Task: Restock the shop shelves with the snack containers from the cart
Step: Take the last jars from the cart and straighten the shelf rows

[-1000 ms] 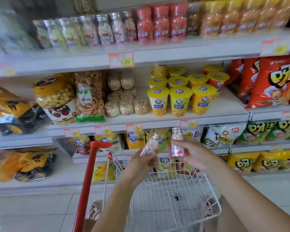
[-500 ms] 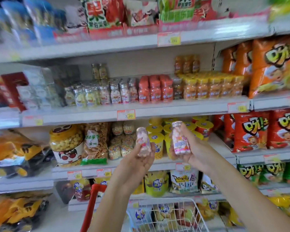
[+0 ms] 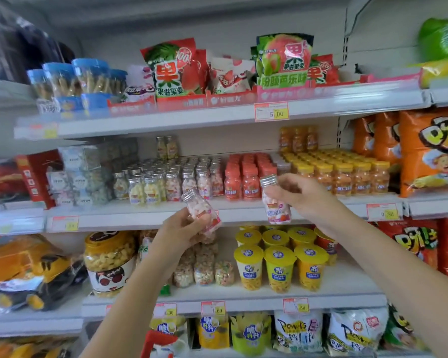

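Lifted higher, left hand [image 3: 181, 231] grips left bottle [image 3: 198, 206], cap tilted left; right hand [image 3: 303, 200] grips right bottle [image 3: 276, 210] near upright.

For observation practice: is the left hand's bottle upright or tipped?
Tipped: the bottle in the left hand leans, silver cap toward the left.

Two small clear bottles of pink-and-white sweets with silver screw caps: the tilted bottle [image 3: 198, 206] at frame centre leans cap up-left, the upright bottle [image 3: 277, 210] just to its right, both held before the middle shelf [image 3: 140, 215].
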`<control>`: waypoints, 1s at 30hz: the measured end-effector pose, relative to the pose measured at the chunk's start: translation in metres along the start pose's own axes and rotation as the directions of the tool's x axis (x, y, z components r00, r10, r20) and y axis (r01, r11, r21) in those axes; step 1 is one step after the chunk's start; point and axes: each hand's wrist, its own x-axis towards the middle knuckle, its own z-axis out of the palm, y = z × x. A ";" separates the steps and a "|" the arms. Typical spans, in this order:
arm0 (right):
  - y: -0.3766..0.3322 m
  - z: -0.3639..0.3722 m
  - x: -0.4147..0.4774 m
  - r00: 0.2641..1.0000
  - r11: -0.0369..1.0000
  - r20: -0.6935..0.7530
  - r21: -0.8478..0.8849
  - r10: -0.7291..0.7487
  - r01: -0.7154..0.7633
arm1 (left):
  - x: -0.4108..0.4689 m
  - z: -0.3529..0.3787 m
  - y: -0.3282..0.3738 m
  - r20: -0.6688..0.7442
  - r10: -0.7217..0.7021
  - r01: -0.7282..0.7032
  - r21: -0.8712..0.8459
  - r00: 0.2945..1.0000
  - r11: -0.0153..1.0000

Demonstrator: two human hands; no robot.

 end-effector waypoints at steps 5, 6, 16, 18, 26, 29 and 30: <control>-0.022 0.013 0.053 0.992 0.953 -0.034 -0.284 -0.123 0.108 | 0.040 -0.032 0.010 -0.167 0.087 -0.030 0.316 0.982 0.948; -0.026 0.018 0.065 0.987 0.928 -0.046 -0.349 -0.155 0.130 | 0.049 -0.038 0.014 -0.211 0.100 -0.020 0.350 0.972 0.937; -0.043 0.082 0.164 0.970 0.681 0.157 -0.691 -0.187 0.244 | 0.110 -0.073 0.047 -0.176 0.279 -0.038 0.782 0.944 0.622; -0.044 0.089 0.173 0.974 0.611 0.176 -0.758 -0.146 0.228 | 0.117 -0.076 0.053 -0.088 0.253 -0.063 0.844 0.963 0.532; -0.039 0.099 0.181 0.981 0.349 0.194 -0.918 -0.017 0.188 | 0.143 -0.078 0.064 0.092 0.095 -0.118 0.938 0.991 0.325; -0.036 0.101 0.186 0.978 0.323 0.205 -0.929 0.044 0.181 | 0.147 -0.080 0.067 0.112 0.064 -0.125 0.955 0.992 0.268; -0.035 0.102 0.187 0.976 0.317 0.209 -0.931 0.057 0.181 | 0.148 -0.081 0.069 0.116 0.060 -0.127 0.960 0.991 0.251</control>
